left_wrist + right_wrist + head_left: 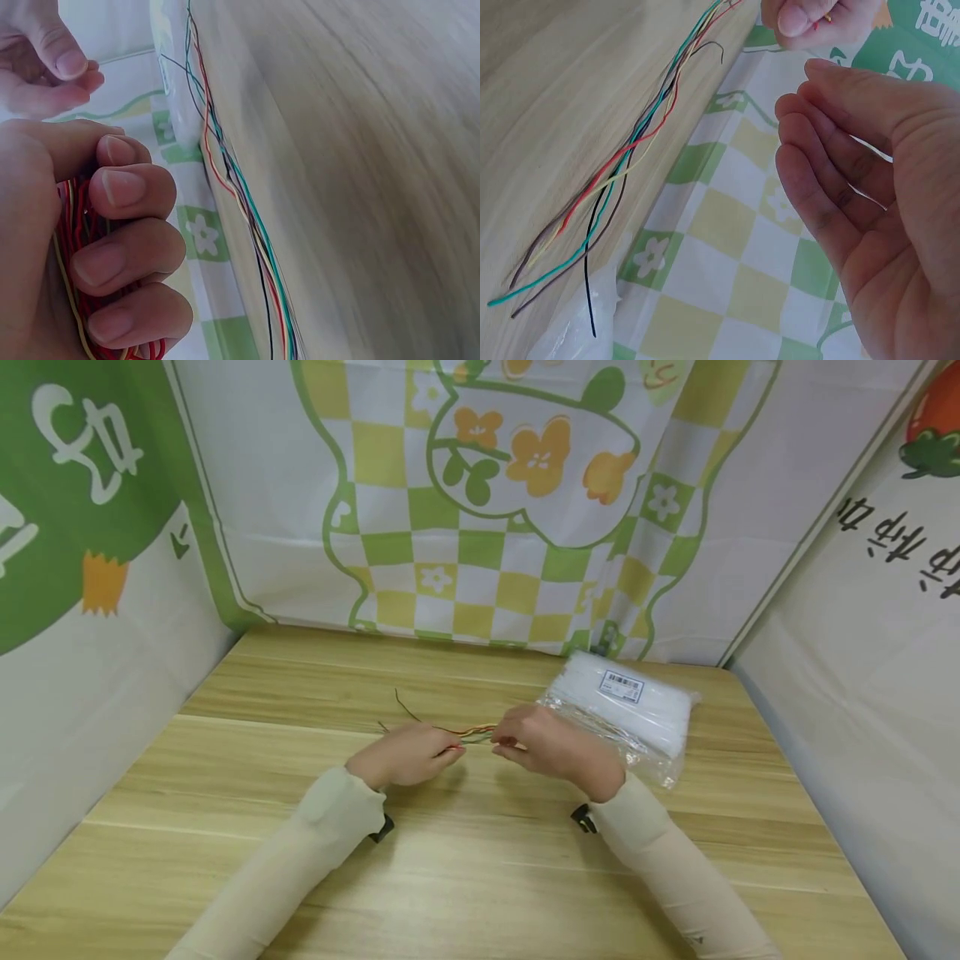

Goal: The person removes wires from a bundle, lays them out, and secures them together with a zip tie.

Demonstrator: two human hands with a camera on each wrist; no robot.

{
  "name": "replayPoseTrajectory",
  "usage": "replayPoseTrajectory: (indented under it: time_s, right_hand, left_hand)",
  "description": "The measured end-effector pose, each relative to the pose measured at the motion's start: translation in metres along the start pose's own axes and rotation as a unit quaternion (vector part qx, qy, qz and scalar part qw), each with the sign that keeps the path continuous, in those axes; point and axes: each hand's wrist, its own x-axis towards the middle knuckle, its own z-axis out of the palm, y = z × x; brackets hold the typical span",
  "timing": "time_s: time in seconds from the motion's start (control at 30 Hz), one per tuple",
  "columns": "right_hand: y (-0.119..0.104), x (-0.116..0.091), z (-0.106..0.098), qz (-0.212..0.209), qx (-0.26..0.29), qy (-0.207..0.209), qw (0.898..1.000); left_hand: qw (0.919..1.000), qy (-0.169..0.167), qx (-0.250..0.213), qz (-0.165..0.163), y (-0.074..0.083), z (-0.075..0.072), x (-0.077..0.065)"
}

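My left hand [408, 753] grips a bundle of thin red and yellow wires [81, 225], its fingers curled round them in the left wrist view. The tips of that bundle poke out past the thumb in the right wrist view. To the right, my right hand [551, 742] hovers with loosely bent fingers; nothing shows between its thumb and fingertips [795, 165]. Beyond both hands, loose strands of red, yellow, green, brown and black wire [634, 142] lie along the table. From the head, my hands partly cover these strands.
A clear plastic bag of white items [633, 702] with a printed label lies at the back right, close behind my right hand. The wooden table [450, 877] is bordered by patterned cloth walls [270, 527] at the back and sides.
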Motion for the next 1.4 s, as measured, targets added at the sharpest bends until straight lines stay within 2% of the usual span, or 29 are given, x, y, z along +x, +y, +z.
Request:
replayPoseTrajectory:
  time_s: [0.13,0.27,0.6,0.67,0.83,0.9,1.0,1.17,1.27,1.4]
  right_hand:
    - [-0.004,0.002,0.001,-0.018,-0.003,0.009,1.0]
    - [-0.007,0.004,0.005,-0.033,-0.015,0.015,0.999]
    - [-0.011,0.005,0.01,-0.067,-0.014,0.037,0.997]
    - [-0.007,0.002,0.008,-0.063,-0.019,0.035,0.997]
    - [0.003,-0.007,0.002,-0.003,-0.018,0.015,1.0]
    - [0.004,-0.007,0.002,0.006,-0.014,0.004,1.0]
    - [0.003,-0.004,0.007,-0.008,-0.007,-0.002,1.0]
    - [0.0,-0.001,0.016,-0.043,-0.012,0.034,0.998]
    - [0.005,-0.004,0.017,-0.05,-0.021,0.061,0.997]
    - [0.018,-0.014,0.014,-0.025,-0.032,0.074,0.996]
  left_hand:
    - [0.9999,-0.009,-0.008,0.003,0.005,0.001,0.003]
    - [0.9996,-0.011,-0.013,0.021,0.009,0.002,0.006]
    - [0.9991,-0.009,-0.024,0.033,0.017,0.006,0.012]
    - [0.9992,-0.016,-0.021,0.03,0.016,0.007,0.011]
    - [0.9996,-0.026,-0.013,0.006,0.013,0.006,0.006]
    - [0.9996,-0.024,-0.017,0.001,0.013,0.005,0.005]
    - [0.9993,-0.026,-0.025,0.006,0.014,0.005,0.005]
    - [0.9984,-0.029,-0.036,0.033,0.014,0.005,0.003]
    - [0.9969,-0.028,-0.066,0.031,0.01,0.002,-0.001]
    - [0.9923,-0.024,-0.121,0.013,-0.004,-0.006,-0.012]
